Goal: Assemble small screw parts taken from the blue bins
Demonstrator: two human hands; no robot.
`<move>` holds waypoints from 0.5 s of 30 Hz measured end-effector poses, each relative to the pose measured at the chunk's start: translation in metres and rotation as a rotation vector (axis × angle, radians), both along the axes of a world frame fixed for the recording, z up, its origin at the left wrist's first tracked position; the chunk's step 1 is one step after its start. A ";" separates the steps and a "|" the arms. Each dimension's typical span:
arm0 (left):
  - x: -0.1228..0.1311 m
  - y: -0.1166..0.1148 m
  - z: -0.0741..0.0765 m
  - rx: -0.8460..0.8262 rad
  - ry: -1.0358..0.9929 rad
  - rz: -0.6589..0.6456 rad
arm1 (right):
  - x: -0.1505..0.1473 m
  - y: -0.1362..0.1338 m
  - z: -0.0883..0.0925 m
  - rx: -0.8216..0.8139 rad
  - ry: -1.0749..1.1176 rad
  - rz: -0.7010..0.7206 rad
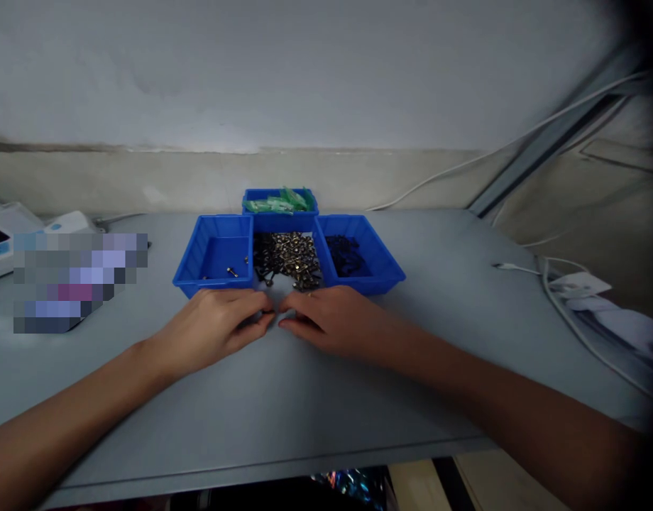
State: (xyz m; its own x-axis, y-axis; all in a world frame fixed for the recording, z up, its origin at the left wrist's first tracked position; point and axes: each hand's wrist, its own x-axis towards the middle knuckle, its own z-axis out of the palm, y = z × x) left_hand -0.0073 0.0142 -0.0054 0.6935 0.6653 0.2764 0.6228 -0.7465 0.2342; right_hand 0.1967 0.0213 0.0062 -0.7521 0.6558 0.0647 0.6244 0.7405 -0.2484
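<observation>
My left hand point(214, 321) and my right hand point(340, 319) meet fingertip to fingertip over the table's middle. Thumb and fingers of each are drawn together in a pinch; anything between them is too small to make out. Just beyond lies a heap of small brass-coloured, screw-like metal parts point(294, 257), with darker pieces point(263, 254) at its left side. A blue bin point(220, 245) behind my left hand holds a few metal parts point(231, 272). Behind my right hand, another blue bin point(384, 262) contains black pieces point(348, 255).
A third blue bin point(281, 223) at the back holds green plastic packets point(284, 201). On the left are a blurred-out flat object point(81, 284) and a white device point(71, 223). White cables point(571, 330) run along the right side. Behind the grey table point(241, 419) stands a wall.
</observation>
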 end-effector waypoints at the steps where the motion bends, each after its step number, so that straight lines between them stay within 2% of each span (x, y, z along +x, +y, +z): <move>1: 0.000 0.001 -0.001 -0.007 0.008 -0.006 | 0.000 0.000 0.000 -0.002 0.000 -0.007; 9: 0.002 0.001 -0.007 0.038 0.045 -0.054 | -0.001 0.000 -0.002 0.048 -0.059 0.030; 15: 0.001 0.001 -0.004 -0.010 0.114 -0.012 | -0.003 -0.001 0.000 0.005 -0.072 -0.029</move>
State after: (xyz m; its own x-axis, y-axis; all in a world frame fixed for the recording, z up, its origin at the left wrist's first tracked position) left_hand -0.0059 0.0152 -0.0097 0.7279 0.6591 0.1890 0.6370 -0.7520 0.1695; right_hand 0.1940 0.0206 0.0062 -0.7354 0.6775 0.0142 0.6620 0.7227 -0.1986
